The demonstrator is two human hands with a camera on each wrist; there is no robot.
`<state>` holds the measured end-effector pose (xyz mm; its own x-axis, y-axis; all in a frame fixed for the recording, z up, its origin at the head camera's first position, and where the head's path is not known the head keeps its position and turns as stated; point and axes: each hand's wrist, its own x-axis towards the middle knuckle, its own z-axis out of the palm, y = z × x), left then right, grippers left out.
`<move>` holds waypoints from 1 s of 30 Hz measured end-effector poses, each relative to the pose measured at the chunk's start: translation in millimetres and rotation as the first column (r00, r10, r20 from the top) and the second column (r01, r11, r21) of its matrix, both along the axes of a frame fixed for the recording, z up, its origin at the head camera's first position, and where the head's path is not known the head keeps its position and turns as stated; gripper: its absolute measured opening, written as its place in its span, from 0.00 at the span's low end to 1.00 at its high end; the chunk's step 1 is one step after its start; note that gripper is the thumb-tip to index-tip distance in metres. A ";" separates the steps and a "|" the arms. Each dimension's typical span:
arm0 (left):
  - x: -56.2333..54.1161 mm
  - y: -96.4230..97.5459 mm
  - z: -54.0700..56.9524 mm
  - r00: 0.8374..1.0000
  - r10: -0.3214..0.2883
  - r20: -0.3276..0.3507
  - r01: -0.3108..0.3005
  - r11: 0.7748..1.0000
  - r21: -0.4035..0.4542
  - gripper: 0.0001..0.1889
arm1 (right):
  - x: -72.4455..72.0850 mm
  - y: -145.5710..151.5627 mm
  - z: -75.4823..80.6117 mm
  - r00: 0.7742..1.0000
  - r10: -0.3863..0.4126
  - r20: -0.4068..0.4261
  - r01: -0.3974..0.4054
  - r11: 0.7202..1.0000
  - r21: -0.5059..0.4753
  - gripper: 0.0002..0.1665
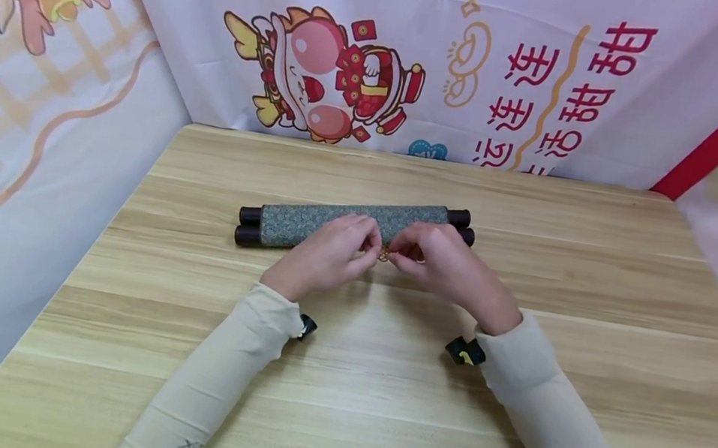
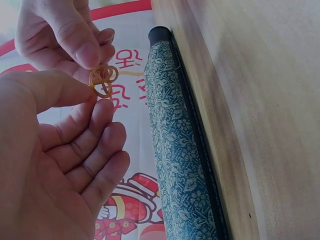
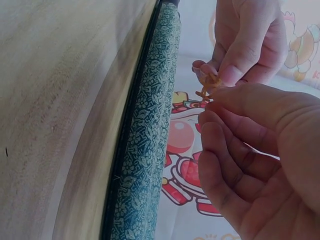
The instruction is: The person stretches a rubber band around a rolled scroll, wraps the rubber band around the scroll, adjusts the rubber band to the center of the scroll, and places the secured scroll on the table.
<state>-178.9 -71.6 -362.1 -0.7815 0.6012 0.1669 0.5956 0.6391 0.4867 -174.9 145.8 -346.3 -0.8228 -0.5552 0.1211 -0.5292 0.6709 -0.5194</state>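
Note:
An amber rubber band (image 2: 103,80), bunched in small loops, is between the fingertips of both hands. My left hand (image 1: 335,251) pinches it between thumb and forefinger, the other fingers loosely bent. From the opposite side my right hand (image 1: 439,261) pinches it too, as the right wrist view shows with the band (image 3: 209,87) at the thumb tip. Just behind the hands lies a rolled scroll (image 1: 305,222), covered in green-grey patterned brocade, with dark rod ends at both sides. Both hands partly cover its front edge in the head view.
The scroll rests on a pale wood-grain table (image 1: 340,418). A white printed cloth (image 1: 187,27) with cartoon figures and red characters hangs behind the table, and another printed cloth (image 1: 87,165) stands along the left. Small dark devices (image 1: 466,352) sit by both wrists.

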 end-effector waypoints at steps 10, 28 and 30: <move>1.8 2.3 0.7 1.000 0.002 0.011 -0.002 1.000 -0.031 0.04 | -0.3 0.2 0.5 1.000 0.017 0.020 -0.017 1.000 0.009 0.06; -2.1 -6.8 1.7 0.999 0.022 -0.033 -0.022 1.000 0.023 0.02 | -1.9 6.0 3.0 0.999 0.021 -0.039 -0.022 1.000 -0.002 0.05; -3.2 -8.1 1.4 0.999 0.028 -0.044 -0.027 0.999 0.022 0.02 | -2.3 8.2 3.8 0.999 0.019 -0.039 -0.019 1.000 -0.012 0.05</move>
